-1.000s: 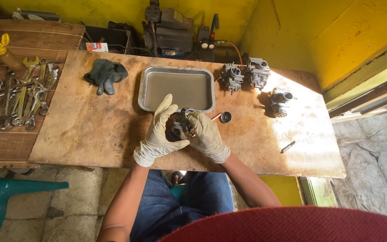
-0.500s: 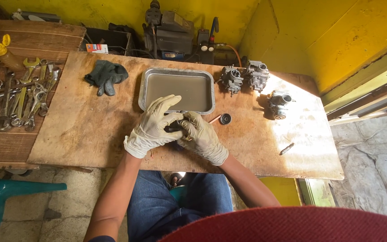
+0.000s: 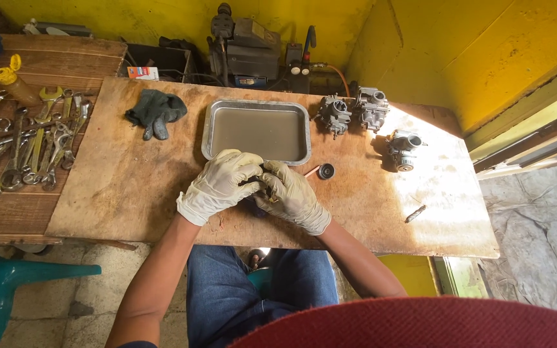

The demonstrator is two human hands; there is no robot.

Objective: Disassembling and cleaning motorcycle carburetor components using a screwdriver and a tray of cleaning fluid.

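1. My left hand (image 3: 217, 187), in a pale glove, lies on the wooden board (image 3: 130, 187) just below the metal tray (image 3: 256, 131). Its fingers (image 3: 243, 166) are curled over a small dark part (image 3: 262, 188).
2. My right hand (image 3: 294, 195), also gloved, meets the left one from the other side. Its fingers (image 3: 277, 175) are bent around the same dark part, so both hands close on it.
3. The part is between my two palms, near the front middle of the board. Most of it is hidden, and I cannot tell its shape.
4. A small black round cap (image 3: 325, 171) with a thin reddish stick lies just beside my right hand.
5. The tray is shallow and grey, and I see nothing in it.
6. A dark glove (image 3: 156, 111) lies to the left of the tray.
7. Three metal carburetors (image 3: 362, 113) stand to the right of the tray, well apart from my hands.
8. Many wrenches (image 3: 20, 151) lie on the wooden bench at the far left.
9. A small metal pin (image 3: 415, 213) lies near the right front of the board.
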